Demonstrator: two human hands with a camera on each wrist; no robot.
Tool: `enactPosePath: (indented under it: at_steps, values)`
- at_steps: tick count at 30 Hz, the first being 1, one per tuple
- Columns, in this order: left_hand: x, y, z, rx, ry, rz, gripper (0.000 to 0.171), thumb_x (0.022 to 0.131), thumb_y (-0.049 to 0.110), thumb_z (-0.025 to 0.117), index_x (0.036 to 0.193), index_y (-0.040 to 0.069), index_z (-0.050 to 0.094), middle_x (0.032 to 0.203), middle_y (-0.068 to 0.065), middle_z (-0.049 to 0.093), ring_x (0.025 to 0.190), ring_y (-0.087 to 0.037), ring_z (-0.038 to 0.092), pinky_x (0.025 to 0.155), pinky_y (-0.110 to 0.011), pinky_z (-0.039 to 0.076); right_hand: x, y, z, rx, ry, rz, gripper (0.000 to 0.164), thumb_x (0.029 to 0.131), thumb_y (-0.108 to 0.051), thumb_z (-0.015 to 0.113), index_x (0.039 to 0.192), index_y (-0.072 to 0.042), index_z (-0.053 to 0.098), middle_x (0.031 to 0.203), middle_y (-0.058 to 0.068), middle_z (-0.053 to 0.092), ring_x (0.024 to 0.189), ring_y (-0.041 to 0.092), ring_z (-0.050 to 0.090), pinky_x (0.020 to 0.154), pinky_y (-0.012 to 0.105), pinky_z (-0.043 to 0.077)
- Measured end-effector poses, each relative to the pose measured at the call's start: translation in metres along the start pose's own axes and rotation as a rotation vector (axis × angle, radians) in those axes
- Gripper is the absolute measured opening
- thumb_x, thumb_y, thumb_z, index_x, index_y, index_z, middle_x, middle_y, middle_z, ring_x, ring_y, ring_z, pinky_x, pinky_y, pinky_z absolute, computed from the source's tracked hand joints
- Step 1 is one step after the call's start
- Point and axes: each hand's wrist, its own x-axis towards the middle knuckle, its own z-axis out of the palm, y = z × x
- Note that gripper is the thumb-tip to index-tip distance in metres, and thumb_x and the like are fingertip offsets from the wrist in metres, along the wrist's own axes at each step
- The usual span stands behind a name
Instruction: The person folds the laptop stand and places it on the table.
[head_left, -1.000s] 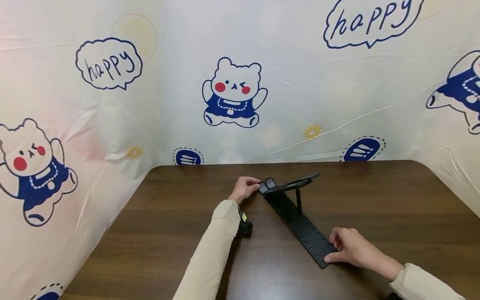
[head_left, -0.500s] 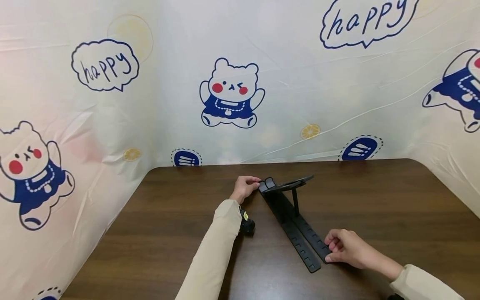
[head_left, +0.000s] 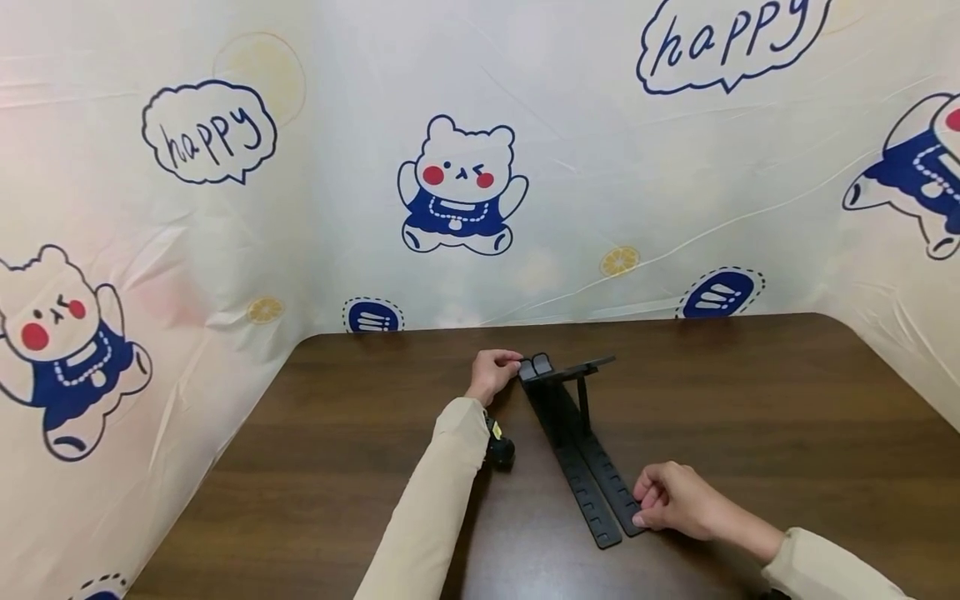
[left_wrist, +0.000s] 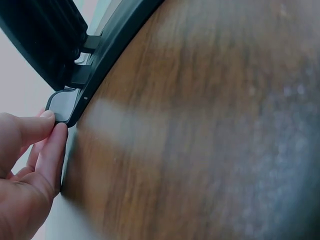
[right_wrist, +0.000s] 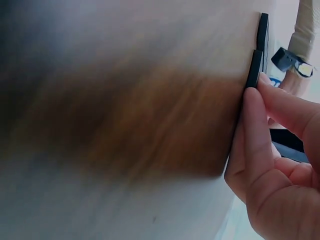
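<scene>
- Presently, left hand [head_left: 491, 373] pinches the stand [head_left: 557, 429]'s far corner; right hand [head_left: 675, 504] pinches its right bar [head_left: 612, 483]'s near end.
- Stand on tabletop [head_left: 337, 467], between hands.
- Done: plate [head_left: 572, 371] propped on strut [head_left: 582, 404]; right bar parted from left bar [head_left: 588, 500].
- Apparently outstanding: final bar spacing; wider or narrower, cannot tell.

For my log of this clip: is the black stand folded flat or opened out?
The stand is opened out: a prop raises its top plate, and a gap separates its base strips.
</scene>
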Motion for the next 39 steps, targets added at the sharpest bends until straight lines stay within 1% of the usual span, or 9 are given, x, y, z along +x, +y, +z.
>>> enactPosePath:
  at_steps: [4,8,12,15,20,27,32,35,39]
  values:
    - [0.003,0.003,0.004,0.023,0.029,0.004,0.011,0.081,0.006,0.062,0.089,0.005,0.07,0.081,-0.005,0.064,0.074,-0.016,0.054,0.065,-0.025,0.046,0.002,-0.003,0.004,0.026,0.016,0.012,0.025,0.067,-0.015,0.075,0.076,-0.001,0.057,0.064,-0.005,0.055,0.056,0.002,0.051,0.049,0.021,0.046]
    - [0.004,0.004,0.008,0.037,0.051,0.009,0.01,0.081,0.006,0.062,0.088,0.006,0.07,0.076,-0.004,0.063,0.073,-0.016,0.054,0.066,-0.026,0.047,0.003,-0.006,0.01,0.067,0.027,0.015,0.024,0.067,-0.012,0.075,0.074,0.0,0.056,0.062,-0.003,0.056,0.052,0.003,0.053,0.046,0.022,0.047]
    - [0.004,0.003,0.013,0.042,0.074,0.016,0.01,0.081,0.005,0.062,0.087,0.006,0.07,0.076,-0.004,0.062,0.074,-0.017,0.055,0.067,-0.027,0.047,0.004,-0.009,0.018,0.127,0.009,0.03,0.023,0.068,-0.011,0.075,0.072,0.0,0.055,0.06,-0.001,0.058,0.048,0.006,0.056,0.044,0.022,0.048]
    - [0.003,0.004,0.016,0.044,0.076,0.006,0.01,0.081,0.005,0.061,0.086,0.006,0.07,0.077,-0.004,0.062,0.074,-0.018,0.054,0.067,-0.028,0.047,0.004,-0.012,0.022,0.149,-0.009,0.045,0.023,0.068,-0.011,0.075,0.071,0.0,0.055,0.059,-0.001,0.059,0.046,0.009,0.057,0.043,0.022,0.048]
    - [0.003,0.008,0.022,0.049,0.069,-0.007,0.011,0.082,0.006,0.061,0.087,0.006,0.07,0.079,-0.004,0.062,0.076,-0.018,0.054,0.066,-0.028,0.047,0.004,-0.015,0.023,0.14,-0.016,0.061,0.023,0.067,-0.011,0.075,0.069,-0.001,0.055,0.058,-0.001,0.059,0.045,0.009,0.056,0.043,0.022,0.047]
    - [0.004,0.015,0.031,0.042,0.084,0.023,0.01,0.081,0.006,0.061,0.086,0.005,0.07,0.077,-0.004,0.061,0.074,-0.018,0.054,0.065,-0.028,0.047,0.006,-0.018,0.021,0.098,-0.036,0.046,0.023,0.068,-0.014,0.076,0.067,-0.004,0.055,0.054,-0.003,0.058,0.042,0.007,0.054,0.042,0.022,0.047]
    - [0.005,0.016,0.035,0.033,0.093,-0.006,0.009,0.081,0.005,0.062,0.084,0.005,0.07,0.075,-0.003,0.061,0.072,-0.017,0.052,0.06,-0.025,0.046,0.007,-0.018,0.023,0.081,-0.051,0.027,0.022,0.067,-0.013,0.076,0.064,-0.006,0.055,0.051,-0.007,0.056,0.04,0.004,0.052,0.04,0.023,0.046]
    - [0.006,0.016,0.037,0.018,0.111,-0.017,0.008,0.08,0.005,0.062,0.083,0.005,0.07,0.075,-0.003,0.061,0.072,-0.017,0.052,0.059,-0.025,0.046,0.008,-0.019,0.024,0.083,-0.057,0.007,0.022,0.067,-0.012,0.075,0.062,-0.007,0.055,0.05,-0.007,0.055,0.04,0.003,0.052,0.039,0.023,0.046]
    - [0.008,0.015,0.04,0.0,0.119,-0.033,0.008,0.08,0.005,0.063,0.082,0.006,0.07,0.075,-0.003,0.06,0.071,-0.017,0.052,0.059,-0.024,0.046,0.01,-0.022,0.024,0.086,-0.076,0.004,0.022,0.067,-0.013,0.076,0.06,-0.007,0.055,0.049,-0.007,0.054,0.039,0.002,0.05,0.038,0.022,0.046]
